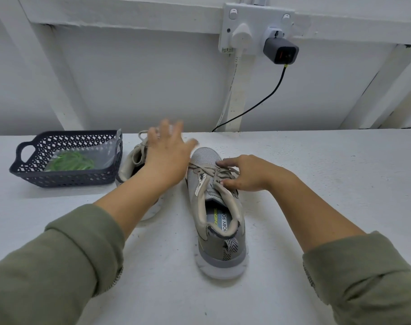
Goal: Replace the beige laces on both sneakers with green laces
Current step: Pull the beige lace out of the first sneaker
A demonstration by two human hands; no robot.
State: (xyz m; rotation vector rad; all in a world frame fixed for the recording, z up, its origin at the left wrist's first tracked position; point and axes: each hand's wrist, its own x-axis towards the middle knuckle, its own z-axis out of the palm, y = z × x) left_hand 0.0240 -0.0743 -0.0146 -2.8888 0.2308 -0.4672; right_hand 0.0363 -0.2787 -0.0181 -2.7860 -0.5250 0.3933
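Light: bright, even, diffuse
Shadows: faint, soft under the basket [66, 178]
Blur: left hand [168, 152] fingers smeared
Edges: wall beams [129, 19] skewed

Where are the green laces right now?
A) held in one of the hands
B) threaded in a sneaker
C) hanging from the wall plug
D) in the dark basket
D: the green laces lie inside a clear bag in the dark basket, which sits on the table to the left of the sneakers; neither hand touches them.
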